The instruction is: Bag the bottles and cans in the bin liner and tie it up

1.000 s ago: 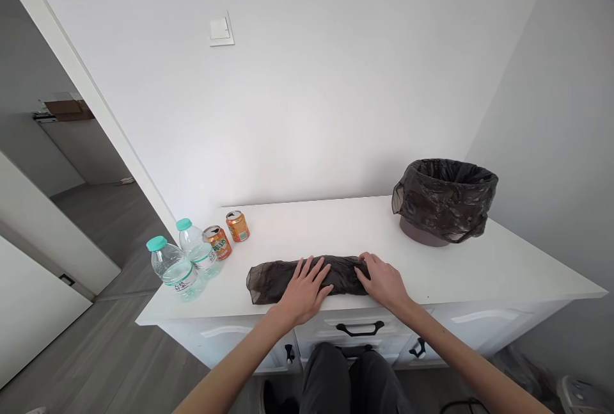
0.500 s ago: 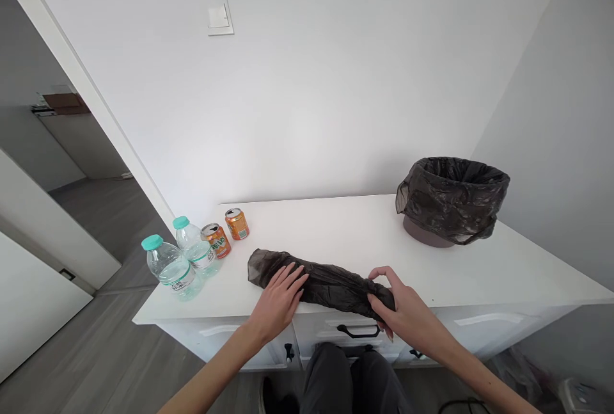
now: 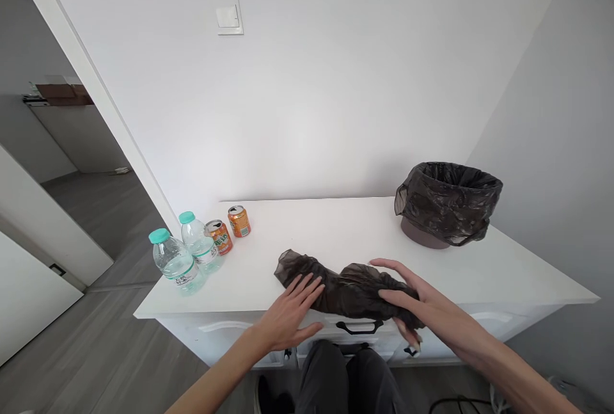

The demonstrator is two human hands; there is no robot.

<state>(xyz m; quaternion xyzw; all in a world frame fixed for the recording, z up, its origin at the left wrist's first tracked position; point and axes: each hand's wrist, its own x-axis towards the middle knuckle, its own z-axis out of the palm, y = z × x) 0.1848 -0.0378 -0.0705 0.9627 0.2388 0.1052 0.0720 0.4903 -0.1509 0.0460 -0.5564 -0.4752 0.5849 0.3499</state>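
Although gathered into a long strip, the bag (image 3: 355, 292) appears loose and uneven, so the work on it looks partway along. Done, as far as can be judged: bag drawn in lengthwise; bin (image 3: 422, 235) already fitted with its dark liner (image 3: 448, 206), overlapping the rim. Left, by the same judgement: slack in the folds, a puffed middle, flimsy ends, no compact form reached. Bag, one, dark and sheer: at the front edge of the white counter (image 3: 307, 225), before the person; long axis from between nine and ten o'clock to between three and four, twelve being towards the wall. Thin, flared end towards the former; bunched end towards the latter, overlapping the counter's edge in view, whether raised or overhanging cannot be told. Which end is the mouth: not discernible. Left hand (image 3: 293, 317): open, palm down, fingers extended on the bag's flared half, thumb set apart. Right hand (image 3: 422, 302): half closed about the bunched end, one finger stretched clear above, other fingertips showing below. Stock round about, reckoned from the bag: lined bin, between one and two o'clock; cans (image 3: 239, 222), two, orange, upright, at ten; bottles (image 3: 179, 265), two, green-capped, upright, between nine and ten.
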